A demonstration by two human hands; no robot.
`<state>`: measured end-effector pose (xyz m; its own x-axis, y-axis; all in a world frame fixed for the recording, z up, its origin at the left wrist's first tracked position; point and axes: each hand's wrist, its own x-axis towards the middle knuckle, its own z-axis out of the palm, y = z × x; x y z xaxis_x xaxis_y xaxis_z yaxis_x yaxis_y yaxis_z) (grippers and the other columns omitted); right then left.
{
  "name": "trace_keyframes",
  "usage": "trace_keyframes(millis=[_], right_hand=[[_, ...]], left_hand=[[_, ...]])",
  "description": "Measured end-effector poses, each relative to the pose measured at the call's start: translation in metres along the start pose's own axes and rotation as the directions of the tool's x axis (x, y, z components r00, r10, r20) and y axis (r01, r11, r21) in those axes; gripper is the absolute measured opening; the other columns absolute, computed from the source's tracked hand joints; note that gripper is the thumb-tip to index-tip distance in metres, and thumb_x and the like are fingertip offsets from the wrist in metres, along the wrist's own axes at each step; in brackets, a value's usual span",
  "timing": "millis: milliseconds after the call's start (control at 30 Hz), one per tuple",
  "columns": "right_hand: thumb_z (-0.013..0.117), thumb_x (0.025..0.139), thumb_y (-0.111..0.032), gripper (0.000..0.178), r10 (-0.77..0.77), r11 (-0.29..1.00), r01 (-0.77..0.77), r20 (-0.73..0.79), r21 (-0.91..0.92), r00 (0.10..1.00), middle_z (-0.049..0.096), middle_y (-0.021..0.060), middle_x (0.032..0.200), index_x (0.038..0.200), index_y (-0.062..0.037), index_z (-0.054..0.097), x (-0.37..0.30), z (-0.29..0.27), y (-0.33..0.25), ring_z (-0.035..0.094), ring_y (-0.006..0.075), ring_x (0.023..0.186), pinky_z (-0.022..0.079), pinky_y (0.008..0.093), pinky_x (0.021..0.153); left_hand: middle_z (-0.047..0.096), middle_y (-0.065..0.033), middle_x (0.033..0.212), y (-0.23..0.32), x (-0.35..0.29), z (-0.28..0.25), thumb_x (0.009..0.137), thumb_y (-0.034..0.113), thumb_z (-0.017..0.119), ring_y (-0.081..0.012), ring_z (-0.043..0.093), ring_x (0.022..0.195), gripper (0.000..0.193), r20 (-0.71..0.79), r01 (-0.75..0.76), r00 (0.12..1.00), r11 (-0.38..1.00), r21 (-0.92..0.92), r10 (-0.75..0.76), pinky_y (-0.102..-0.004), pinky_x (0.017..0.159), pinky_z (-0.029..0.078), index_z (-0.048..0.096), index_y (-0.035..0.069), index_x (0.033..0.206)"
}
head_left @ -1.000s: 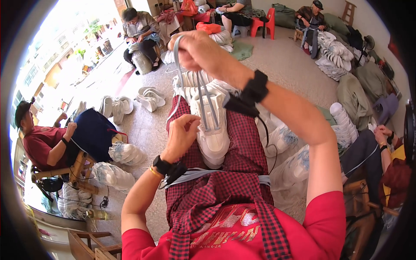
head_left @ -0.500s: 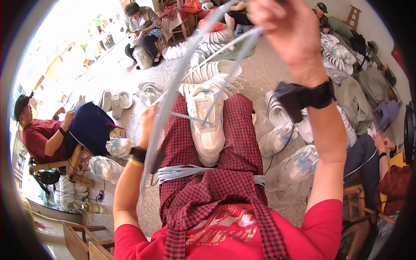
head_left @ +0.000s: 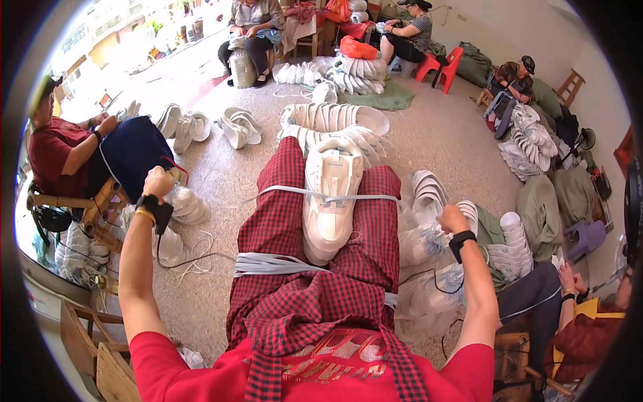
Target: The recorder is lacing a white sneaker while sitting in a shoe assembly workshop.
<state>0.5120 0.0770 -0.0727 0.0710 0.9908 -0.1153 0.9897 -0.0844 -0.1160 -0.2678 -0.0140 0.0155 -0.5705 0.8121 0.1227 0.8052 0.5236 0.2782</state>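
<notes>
A white sneaker is clamped between my thighs, its toe toward me. A light grey shoelace runs straight across its lower eyelets and over both my knees, pulled taut. Out to the left, my left hand is closed in a fist; to the right, my right hand is closed too. The lace's ends fade from sight between knees and hands, but it stretches toward both fists. A bundle of grey laces is tied round my checked apron.
Rows of white shoes lie beyond my knees. Wrapped sneakers stand at my right, others at my left. Co-workers sit around: one at left, another at right, several farther back. A red chair stands behind.
My raised right hand has come down and out to the right, and my left hand has moved outward left. The loose lace strands have become one tight line across the sneaker.
</notes>
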Motion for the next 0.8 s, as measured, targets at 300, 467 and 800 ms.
trace_keyframes(millis=[300,467,800], right_hand=[[0.068,0.077,-0.006,0.032,-0.761,0.453,0.882,-0.461,0.127,0.457,0.063,0.0182,0.102,0.106,-0.0007,0.058,-0.094,-0.085,-0.219,0.060,0.0348,0.099,0.048,0.0411,0.088],[0.064,0.083,-0.002,0.019,-0.771,0.428,0.887,-0.441,0.174,0.459,0.064,0.0156,0.094,0.102,-0.0026,0.059,-0.087,-0.061,-0.222,0.065,0.0337,0.083,0.053,0.0396,0.070],[0.052,0.088,-0.006,0.017,-0.757,0.585,0.797,-0.454,-0.151,0.470,0.068,0.0158,0.093,0.101,-0.0045,0.062,-0.074,-0.116,-0.097,0.067,0.0350,0.081,0.055,0.0419,0.068]], left_hand=[[0.059,-0.0153,0.092,0.227,-0.149,0.007,0.075,0.002,0.064,-0.0343,0.058,0.090,0.019,-0.353,-0.893,0.344,0.186,-0.411,0.870,-0.0420,0.083,0.047,0.058,0.001,0.093],[0.051,-0.0139,0.085,0.240,-0.155,0.015,0.078,0.003,0.062,-0.0341,0.061,0.080,0.022,-0.158,-0.884,0.299,0.210,-0.419,0.941,-0.0418,0.065,0.051,0.053,0.005,0.098],[0.055,-0.0080,0.080,0.111,-0.086,-0.034,0.087,0.009,0.056,-0.0282,0.063,0.074,0.008,0.040,-0.933,0.290,0.273,0.233,0.956,-0.0403,0.059,0.050,0.053,0.009,0.094]])
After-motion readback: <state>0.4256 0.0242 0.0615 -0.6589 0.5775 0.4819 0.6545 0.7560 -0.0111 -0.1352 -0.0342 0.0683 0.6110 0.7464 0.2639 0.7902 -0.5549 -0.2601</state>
